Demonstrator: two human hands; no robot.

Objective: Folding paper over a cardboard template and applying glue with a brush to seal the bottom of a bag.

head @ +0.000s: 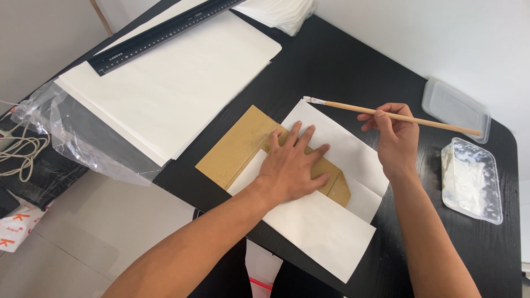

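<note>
— Clear plastic wrap hangs off the table's left edge, from where I watch; beside it a stack of white sheets with a black ruler across its top; a pale cord lies on the floor further left.

— And the middle?

— A tan board lies flat on the black table, partly under a folded white paper; my left hand is spread open, palm down, fingers splayed, pressing on board and paper where they overlap; it grips nothing.

— The right?

— My right hand is closed around a wooden brush, pinched between thumb and fingers; the brush is held nearly level above the paper, its white tip pointing left, near the paper's upper corner; I cannot tell whether the tip touches.

— Further right?

— A clear tub holding white paste sits near the table's right edge; its lid lies just behind it, apart; more white sheets in a bag sit at the far edge.
</note>
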